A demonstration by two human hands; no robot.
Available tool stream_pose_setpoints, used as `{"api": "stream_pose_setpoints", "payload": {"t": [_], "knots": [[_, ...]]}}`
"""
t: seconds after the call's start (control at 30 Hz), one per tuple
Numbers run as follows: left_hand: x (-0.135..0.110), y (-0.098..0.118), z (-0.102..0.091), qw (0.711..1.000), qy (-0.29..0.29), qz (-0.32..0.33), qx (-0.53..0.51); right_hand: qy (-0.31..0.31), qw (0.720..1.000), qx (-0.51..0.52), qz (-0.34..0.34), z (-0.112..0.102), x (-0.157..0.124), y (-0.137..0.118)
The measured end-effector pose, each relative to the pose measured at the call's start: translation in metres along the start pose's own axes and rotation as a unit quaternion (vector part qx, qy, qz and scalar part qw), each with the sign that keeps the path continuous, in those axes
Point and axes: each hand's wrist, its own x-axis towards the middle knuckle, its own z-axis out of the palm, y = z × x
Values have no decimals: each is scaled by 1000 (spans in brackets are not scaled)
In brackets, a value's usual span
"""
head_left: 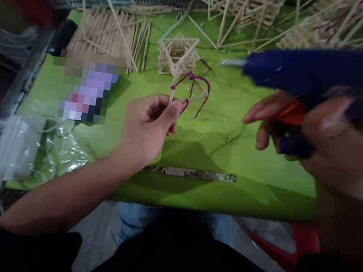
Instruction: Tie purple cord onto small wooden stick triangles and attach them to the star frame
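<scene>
Between thumb and fingers, my left hand (150,128) pinches a small frame of thin wooden sticks (196,97) with a purple cord (206,85) tied to it. A blue glue gun (316,67) with an orange trigger is gripped in my right hand (346,139). Its metal nozzle points left, above and to the right of the stick frame, apart from it. Just beyond my left hand sits a small stacked-stick lattice (176,57) on the green table (221,147). My right hand is partly blurred.
Loose sticks (104,32) lie in a row at the back left. Larger stick lattices (244,3) stand at the back. On the left are a blurred-out device (92,89), a white power strip (17,147) and clear plastic (73,146). A flat worn strip (192,173) lies near the front edge.
</scene>
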Motion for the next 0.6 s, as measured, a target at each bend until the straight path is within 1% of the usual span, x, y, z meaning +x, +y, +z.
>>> {"api": "stream_pose_setpoints", "payload": {"t": [0.07, 0.17, 0.33, 0.6], "knots": [[-1, 4, 1, 1000, -3, -2, 15, -23, 1000, -13, 7, 9, -7, 3], [-3, 10, 3, 1000, -5, -1, 24, -53, 997, -36, 42, 13, -13, 7], [-7, 15, 4, 1000, -4, 5, 29, -47, 997, -50, 45, 9, -14, 8], [-11, 19, 3, 999, -3, 30, 44, -50, 995, -61, 65, 11, -11, 5]]}}
